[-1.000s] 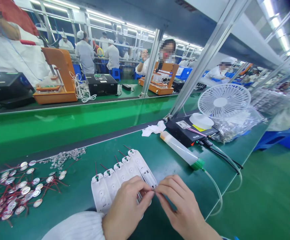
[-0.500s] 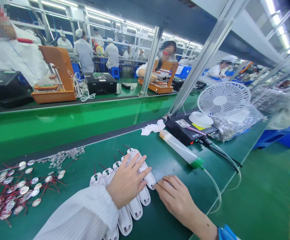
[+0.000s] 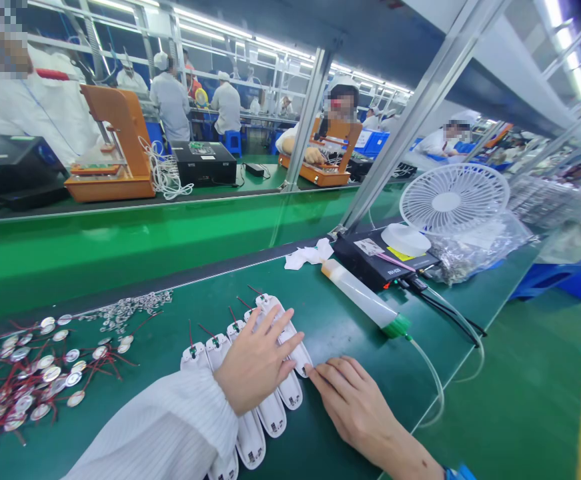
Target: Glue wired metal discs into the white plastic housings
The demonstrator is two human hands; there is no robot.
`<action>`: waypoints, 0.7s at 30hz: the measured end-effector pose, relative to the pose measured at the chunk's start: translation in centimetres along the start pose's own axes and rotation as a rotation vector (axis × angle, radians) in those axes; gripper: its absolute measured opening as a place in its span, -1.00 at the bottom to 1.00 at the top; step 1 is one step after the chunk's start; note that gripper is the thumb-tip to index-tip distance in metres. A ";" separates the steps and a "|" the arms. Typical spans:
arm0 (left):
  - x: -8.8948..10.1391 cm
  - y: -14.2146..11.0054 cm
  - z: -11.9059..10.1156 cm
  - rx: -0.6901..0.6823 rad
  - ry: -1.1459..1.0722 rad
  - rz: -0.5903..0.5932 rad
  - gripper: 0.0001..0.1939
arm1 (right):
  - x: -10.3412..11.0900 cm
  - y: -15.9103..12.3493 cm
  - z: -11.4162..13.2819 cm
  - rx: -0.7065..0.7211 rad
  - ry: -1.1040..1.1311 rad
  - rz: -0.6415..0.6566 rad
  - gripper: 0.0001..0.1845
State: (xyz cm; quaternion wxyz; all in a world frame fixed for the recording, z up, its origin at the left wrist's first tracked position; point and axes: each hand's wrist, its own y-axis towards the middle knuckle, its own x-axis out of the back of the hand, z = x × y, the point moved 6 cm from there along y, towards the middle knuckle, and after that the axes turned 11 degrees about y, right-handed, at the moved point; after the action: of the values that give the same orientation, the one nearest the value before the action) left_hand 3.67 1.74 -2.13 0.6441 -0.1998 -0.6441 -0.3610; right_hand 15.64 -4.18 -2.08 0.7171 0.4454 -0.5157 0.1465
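Several long white plastic housings (image 3: 273,417) lie side by side in a slanted row on the green bench, small green boards and red wires at their upper ends. My left hand (image 3: 255,367) rests across them, palm down, its fingers spread over the upper part of the rightmost housing (image 3: 299,352). At that housing's lower end are the fingertips of my right hand (image 3: 355,403). The right fingers are bent and held together; whatever may be pinched between them is hidden. My left hand and sleeve cover the middle of the row.
Left on the bench are a heap of round metal discs with red wires (image 3: 45,373) and a pile of small clear parts (image 3: 130,308). A glue syringe (image 3: 360,293) with a hose, a black dispenser box (image 3: 370,257) and a white fan (image 3: 454,200) stand right. Co-workers sit beyond.
My right hand has shifted slightly, its fingertips now closer onto the housing's lower end. The left hand stays in place. Across the bench, a co-worker's hand has moved at the orange fixture.
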 end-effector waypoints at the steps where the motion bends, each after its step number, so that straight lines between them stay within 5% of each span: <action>1: 0.0 0.0 0.0 0.004 0.002 -0.010 -0.61 | 0.0 -0.1 0.0 -0.024 0.012 0.008 -0.65; 8: 0.0 -0.1 -0.1 0.028 0.016 -0.026 -0.60 | 1.2 -0.3 -1.3 -0.297 0.238 -0.200 -0.62; 13: 2.1 -0.7 2.1 0.079 0.021 0.010 -0.52 | 1.1 1.4 -1.0 -0.344 0.348 -0.227 -0.69; 21: 6.1 -9.3 3.3 0.217 -0.072 0.037 -0.64 | 1.9 2.0 -1.2 -0.214 0.335 -0.296 -0.79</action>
State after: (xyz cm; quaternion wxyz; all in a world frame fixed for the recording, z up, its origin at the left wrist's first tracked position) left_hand -5.92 -3.27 2.15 0.6449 -0.1539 -0.6983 -0.2697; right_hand 15.84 -2.61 0.42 0.8494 0.4070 -0.3312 0.0563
